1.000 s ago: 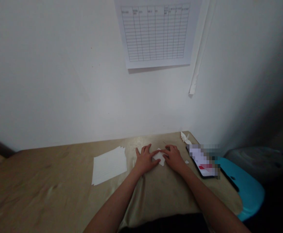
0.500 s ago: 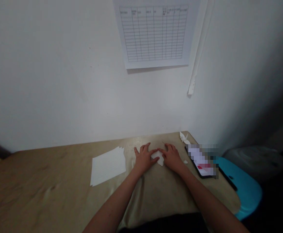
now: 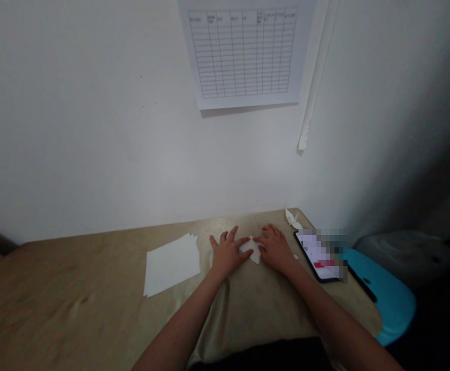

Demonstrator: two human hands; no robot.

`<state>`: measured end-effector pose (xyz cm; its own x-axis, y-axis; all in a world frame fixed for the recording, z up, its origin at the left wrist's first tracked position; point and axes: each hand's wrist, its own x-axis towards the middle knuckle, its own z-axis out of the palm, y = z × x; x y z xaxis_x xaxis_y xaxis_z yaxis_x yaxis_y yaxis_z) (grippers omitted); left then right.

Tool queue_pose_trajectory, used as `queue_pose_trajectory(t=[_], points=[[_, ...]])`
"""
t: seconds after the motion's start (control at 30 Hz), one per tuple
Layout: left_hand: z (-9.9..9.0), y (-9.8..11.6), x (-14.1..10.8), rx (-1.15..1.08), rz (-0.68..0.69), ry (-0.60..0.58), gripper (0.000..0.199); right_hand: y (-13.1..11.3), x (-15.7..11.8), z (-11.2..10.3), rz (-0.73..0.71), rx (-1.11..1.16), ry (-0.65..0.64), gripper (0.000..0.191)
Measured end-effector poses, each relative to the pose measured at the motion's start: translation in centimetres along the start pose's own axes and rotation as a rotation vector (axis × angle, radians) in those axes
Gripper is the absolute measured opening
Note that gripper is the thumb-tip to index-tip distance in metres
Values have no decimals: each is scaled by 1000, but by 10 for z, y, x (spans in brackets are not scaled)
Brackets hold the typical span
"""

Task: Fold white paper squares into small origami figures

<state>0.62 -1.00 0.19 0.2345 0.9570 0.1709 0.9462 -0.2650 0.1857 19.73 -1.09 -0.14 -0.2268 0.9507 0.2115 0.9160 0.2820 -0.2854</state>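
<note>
You have both hands on a small folded piece of white paper, which lies on the table, right of the middle and close to the far edge. Your left hand is at the left side of this paper, with its fingers spread apart; its index finger and thumb reach to the paper, and it does not clench. Your right hand is at the right side, its fingers a little bent, also not clenched; its index finger and thumb touch the paper. Between your two index fingers, the far tip of the paper is visible.

To the left of your left hand lies a stack of white paper sheets, not perfectly aligned. To the right of your right hand there is a small paper scrap, and then a smartphone with a lit screen, partly blurred by pixels. Just beyond the phone, near the far right corner, rests a white origami figure. A turquoise stool stands beside the right edge. On the wall hangs a printed table sheet.
</note>
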Motion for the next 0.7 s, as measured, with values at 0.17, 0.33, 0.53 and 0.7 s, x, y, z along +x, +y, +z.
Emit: queue_pose_trajectory(t=[0.17, 0.33, 0.53, 0.7], points=[[1, -1, 0, -1, -3, 1, 48, 3, -3, -7, 12, -13, 30, 29], [2, -2, 0, -3, -1, 9, 48, 4, -7, -16, 19, -30, 40, 25], [4, -2, 0, -6, -4, 15, 46, 3, -10, -22, 41, -69, 49, 19], [5, -3, 0, -24, -2, 17, 47, 6, -10, -21, 56, -94, 56, 20]])
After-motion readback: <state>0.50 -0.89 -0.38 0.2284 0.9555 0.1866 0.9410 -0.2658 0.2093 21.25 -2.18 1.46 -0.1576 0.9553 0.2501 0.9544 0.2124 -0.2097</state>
